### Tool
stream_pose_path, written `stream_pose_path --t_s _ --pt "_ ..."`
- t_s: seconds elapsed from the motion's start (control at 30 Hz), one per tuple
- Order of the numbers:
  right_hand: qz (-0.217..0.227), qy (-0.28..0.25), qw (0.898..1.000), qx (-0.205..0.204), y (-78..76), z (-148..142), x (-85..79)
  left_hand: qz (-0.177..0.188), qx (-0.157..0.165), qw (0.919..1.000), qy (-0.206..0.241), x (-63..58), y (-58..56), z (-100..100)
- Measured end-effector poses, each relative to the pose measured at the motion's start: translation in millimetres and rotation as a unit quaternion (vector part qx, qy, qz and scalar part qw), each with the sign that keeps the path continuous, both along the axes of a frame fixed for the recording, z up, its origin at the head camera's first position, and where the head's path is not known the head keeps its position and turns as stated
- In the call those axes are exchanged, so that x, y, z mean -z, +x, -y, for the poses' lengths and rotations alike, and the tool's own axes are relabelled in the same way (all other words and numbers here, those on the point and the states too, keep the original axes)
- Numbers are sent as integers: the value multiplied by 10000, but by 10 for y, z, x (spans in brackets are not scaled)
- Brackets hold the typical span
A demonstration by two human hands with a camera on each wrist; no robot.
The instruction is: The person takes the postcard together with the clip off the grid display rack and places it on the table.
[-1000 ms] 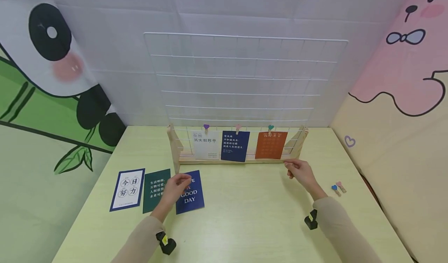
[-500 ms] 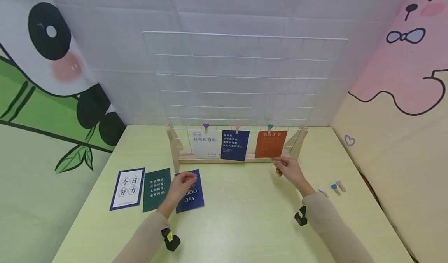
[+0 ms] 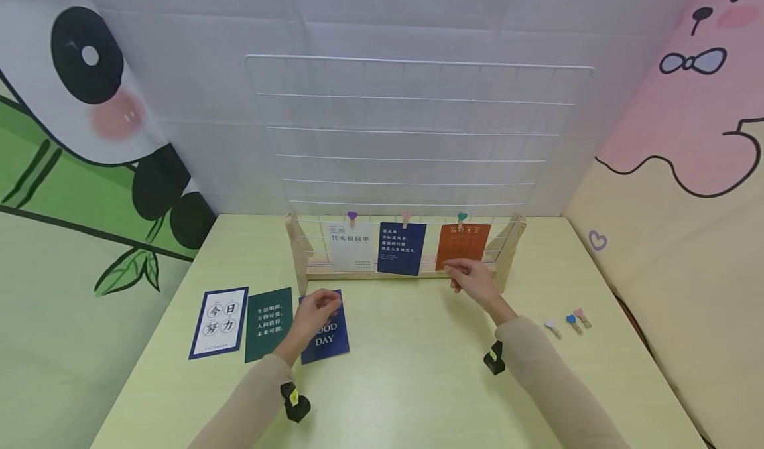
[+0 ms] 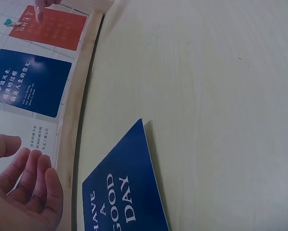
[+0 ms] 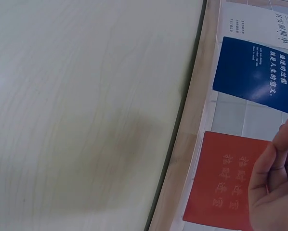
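My left hand (image 3: 310, 320) hovers over the navy "Have a good day" card (image 3: 327, 343) on the table, partly covering it in the head view. In the left wrist view its fingers are loosely bent with nothing between them. My right hand (image 3: 475, 282) is in front of the lower edge of the orange card (image 3: 462, 243), fingers loosely bent; no held thing shows. The orange card hangs by a green heart clip (image 3: 462, 217) on the wire rack (image 3: 412, 132). Beside it hang a dark blue card (image 3: 401, 249) under a pink clip and a white card (image 3: 351, 253) under a purple clip.
A green card (image 3: 268, 324) and a blue-bordered white card (image 3: 218, 323) lie at the left. Three small wooden clips, including a blue heart clip (image 3: 573, 323), lie at the right. The rack's wooden base (image 3: 396, 276) crosses the table's back.
My right hand has moved left, from the rack's right end to the orange card. My left hand has shifted slightly right over the navy card. A white clip has come out from behind the right sleeve.
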State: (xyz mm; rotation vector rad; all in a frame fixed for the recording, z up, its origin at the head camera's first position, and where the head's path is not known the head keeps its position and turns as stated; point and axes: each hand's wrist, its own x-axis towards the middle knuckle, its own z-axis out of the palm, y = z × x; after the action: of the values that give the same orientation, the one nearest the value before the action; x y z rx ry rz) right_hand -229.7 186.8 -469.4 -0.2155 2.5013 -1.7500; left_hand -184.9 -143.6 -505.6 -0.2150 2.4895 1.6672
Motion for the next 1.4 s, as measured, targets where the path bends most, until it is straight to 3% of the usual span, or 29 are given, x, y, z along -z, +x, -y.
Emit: stream_pose_path --t_s 0.33,0.63,0.87,1.17,1.4 --pt "-61 -129 9999 -49 -39 156 2 -129 144 9998 31 -112 -53 -43" --pt "-105 164 9996 -225 -81 304 -84 -208 161 9996 46 -142 -115 -25" --pt "-522 -12 9972 -540 -122 447 -179 -331 186 9993 56 -194 -182 -22" --pt "-59 136 9991 -395 -160 700 -342 -547 84 9985 31 -267 -258 -50" --pt "-117 392 9987 -298 -259 839 -352 -858 -105 9962 68 -261 -359 -34"
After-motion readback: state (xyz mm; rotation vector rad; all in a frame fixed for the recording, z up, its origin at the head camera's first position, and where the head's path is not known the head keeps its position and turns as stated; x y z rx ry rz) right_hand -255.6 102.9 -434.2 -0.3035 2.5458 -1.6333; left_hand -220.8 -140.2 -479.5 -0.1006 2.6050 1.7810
